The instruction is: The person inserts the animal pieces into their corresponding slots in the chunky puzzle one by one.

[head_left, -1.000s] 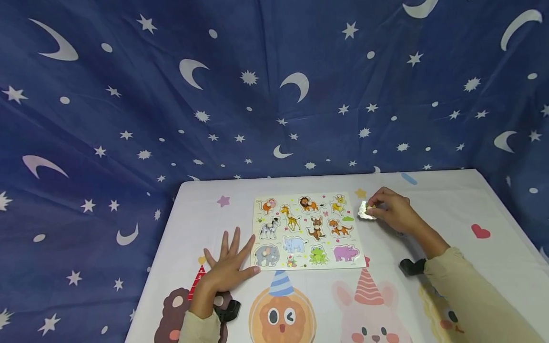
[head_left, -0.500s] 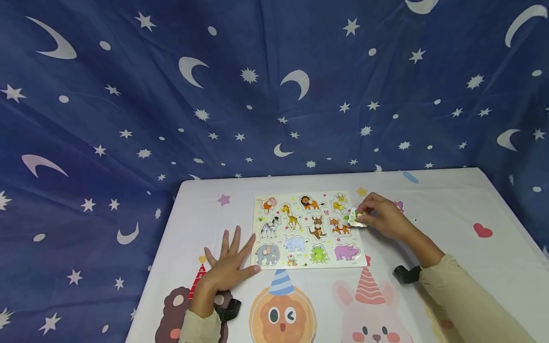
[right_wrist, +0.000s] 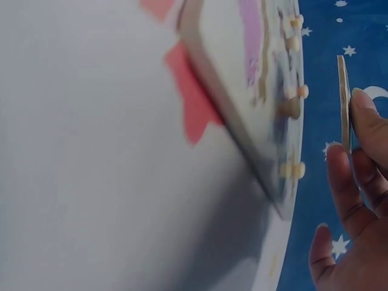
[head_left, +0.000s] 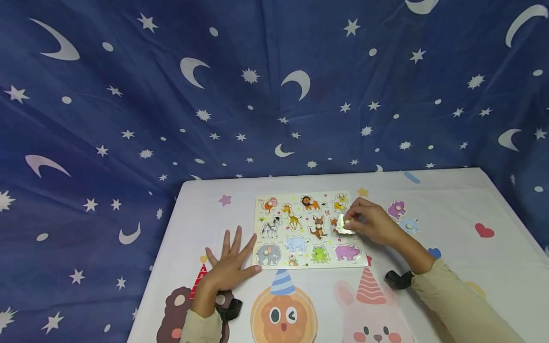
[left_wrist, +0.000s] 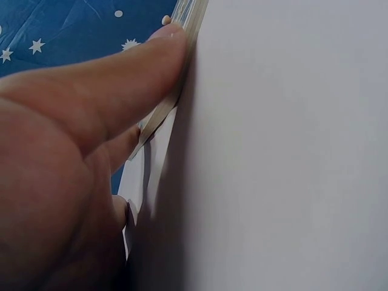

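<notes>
A wooden animal puzzle board (head_left: 309,231) lies on the white printed tablecloth (head_left: 450,209), with several animal pieces seated in it. My right hand (head_left: 350,222) pinches a small pale puzzle piece (head_left: 343,225) just above the board's right column, by the tiger. In the right wrist view that piece (right_wrist: 344,103) shows edge-on between my fingertips (right_wrist: 362,115), a little off the board (right_wrist: 254,91). My left hand (head_left: 233,247) lies flat with spread fingers beside the board's front left corner. Its thumb touches the board's edge (left_wrist: 188,24).
Two loose pieces, a purple one (head_left: 396,209) and a pale blue one (head_left: 410,225), lie on the cloth right of the board. A dark blue star-and-moon curtain (head_left: 274,85) hangs behind and around the table. Cartoon animal prints (head_left: 283,314) cover the cloth's near part.
My right hand has carried the pale piece leftward from beside the board to over its right column, uncovering the two loose pieces. The left hand has stayed put.
</notes>
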Available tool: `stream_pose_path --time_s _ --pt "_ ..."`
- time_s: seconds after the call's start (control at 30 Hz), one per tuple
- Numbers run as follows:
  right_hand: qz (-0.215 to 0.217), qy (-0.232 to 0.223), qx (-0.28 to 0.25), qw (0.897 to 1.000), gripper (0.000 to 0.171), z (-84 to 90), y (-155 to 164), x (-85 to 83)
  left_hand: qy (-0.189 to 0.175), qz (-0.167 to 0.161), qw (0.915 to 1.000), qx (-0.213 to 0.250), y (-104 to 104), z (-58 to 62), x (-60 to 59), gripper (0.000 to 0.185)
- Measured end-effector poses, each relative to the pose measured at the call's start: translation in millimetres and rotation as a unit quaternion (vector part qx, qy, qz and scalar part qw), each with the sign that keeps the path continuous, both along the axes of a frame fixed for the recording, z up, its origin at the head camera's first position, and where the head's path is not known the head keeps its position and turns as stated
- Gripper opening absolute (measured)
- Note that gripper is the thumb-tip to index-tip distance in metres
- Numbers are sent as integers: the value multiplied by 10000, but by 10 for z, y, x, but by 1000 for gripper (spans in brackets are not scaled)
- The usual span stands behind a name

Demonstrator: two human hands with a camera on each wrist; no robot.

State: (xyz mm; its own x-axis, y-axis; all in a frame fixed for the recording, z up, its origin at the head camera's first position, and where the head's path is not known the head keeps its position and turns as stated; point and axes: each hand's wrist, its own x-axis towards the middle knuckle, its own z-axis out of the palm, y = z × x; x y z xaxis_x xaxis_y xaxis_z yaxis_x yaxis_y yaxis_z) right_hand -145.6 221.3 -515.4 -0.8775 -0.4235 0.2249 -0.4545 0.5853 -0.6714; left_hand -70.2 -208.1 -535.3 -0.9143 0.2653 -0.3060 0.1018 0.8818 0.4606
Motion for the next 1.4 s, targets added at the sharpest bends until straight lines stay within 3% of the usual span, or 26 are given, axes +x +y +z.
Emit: stream_pose_path --time_s 0.2,0.33,0.7,1.4 --pt "399 -265 -94 9988 15 20 -148 60 -28 10 10000 39 -8 -8 6 87" --pt "538 -255 144 9981 15 30 -266 115 -33 -25 10000 16 -8 -17 4 87" --pt "678 -239 597 9956 15 -40 -559 215 -35 -7 10000 37 0 -1 0 87" --pt "545 -283 1268 9900 19 -167 -674 303 -17 4 10000 17 10 -7 -3 87"
